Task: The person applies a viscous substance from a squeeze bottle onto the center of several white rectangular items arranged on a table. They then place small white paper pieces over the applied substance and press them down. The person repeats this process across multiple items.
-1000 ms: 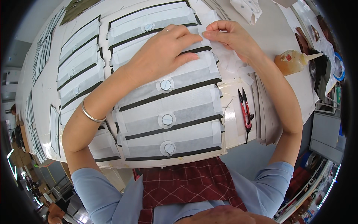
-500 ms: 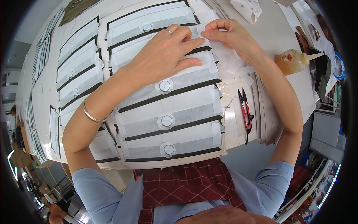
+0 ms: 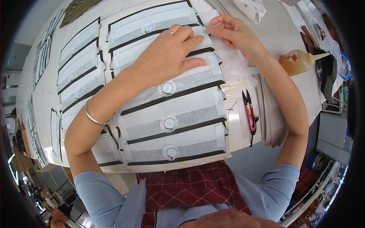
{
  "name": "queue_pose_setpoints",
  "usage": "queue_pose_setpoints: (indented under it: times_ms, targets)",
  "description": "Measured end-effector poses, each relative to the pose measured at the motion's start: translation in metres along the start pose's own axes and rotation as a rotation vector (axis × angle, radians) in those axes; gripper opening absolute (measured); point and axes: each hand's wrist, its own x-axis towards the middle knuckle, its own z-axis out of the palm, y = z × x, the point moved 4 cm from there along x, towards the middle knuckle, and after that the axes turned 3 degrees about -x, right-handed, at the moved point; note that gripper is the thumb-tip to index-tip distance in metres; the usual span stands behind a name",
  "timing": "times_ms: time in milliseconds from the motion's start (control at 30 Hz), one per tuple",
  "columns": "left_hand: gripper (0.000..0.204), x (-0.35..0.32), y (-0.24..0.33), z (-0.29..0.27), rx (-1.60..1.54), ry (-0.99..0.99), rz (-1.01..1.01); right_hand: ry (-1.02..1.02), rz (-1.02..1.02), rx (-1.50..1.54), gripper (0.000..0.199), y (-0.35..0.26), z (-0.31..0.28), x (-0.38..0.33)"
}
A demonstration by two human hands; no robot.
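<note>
My left hand (image 3: 163, 55) reaches across the middle column of white, black-edged fabric panels, thumb spread from the fingers. Its fingertips press near the right end of a panel (image 3: 131, 57) in the upper part of the column. Just right of them, my right hand (image 3: 237, 34) pinches thumb and forefinger together by a pale strip at that end; what lies between the tips is too small to make out. Lower panels (image 3: 163, 142) overlap like steps, each with a round metallic disc (image 3: 169, 123) on a pale circle. My left hand hides part of the upper panels.
Red-handled thread snips (image 3: 249, 112) lie right of the panels. A plastic bottle of amber liquid (image 3: 295, 62) with a pointed nozzle lies beyond my right forearm. Loose translucent strips (image 3: 249, 74) and stacked grey sheets (image 3: 272, 117) are nearby. More panels (image 3: 81, 64) line the left.
My right hand has shifted slightly up, its fingers a little changed in their pinch. My left hand stays nearly in place, with its index finger drawn slightly back.
</note>
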Motion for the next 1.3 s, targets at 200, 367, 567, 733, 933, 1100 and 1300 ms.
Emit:
queue_pose_setpoints:
  times_ms: [200,367,567,733,933,1100,1300]
  targets:
    - [0.051,0.01,0.0,0.0,0.109,-0.041,-0.019,-0.024,0.041,0.013,0.052,-0.005,0.007,-0.018]
    - [0.05,0.014,-0.005,0.009,0.149,-0.009,-0.019,-0.054,0.011,0.015,0.054,-0.008,0.016,-0.022]
    - [0.045,0.014,-0.015,0.001,0.028,0.069,-0.108,-0.075,0.032,-0.003,0.058,-0.009,0.013,-0.021]
    - [0.043,0.018,-0.026,-0.001,0.187,0.048,-0.116,-0.029,0.028,-0.089,0.048,-0.018,0.01,-0.028]
    - [0.048,0.039,-0.039,0.001,0.104,-0.137,-0.372,0.002,-0.383,-0.524,0.018,-0.025,-0.007,-0.052]
    - [0.05,0.048,-0.042,0.006,0.134,-0.186,-0.416,0.073,-0.536,-1.104,0.016,-0.038,-0.033,-0.104]
    - [0.068,0.043,-0.052,-0.003,-0.019,-0.196,-0.373,0.29,-0.337,-1.85,0.039,-0.022,-0.077,-0.156]
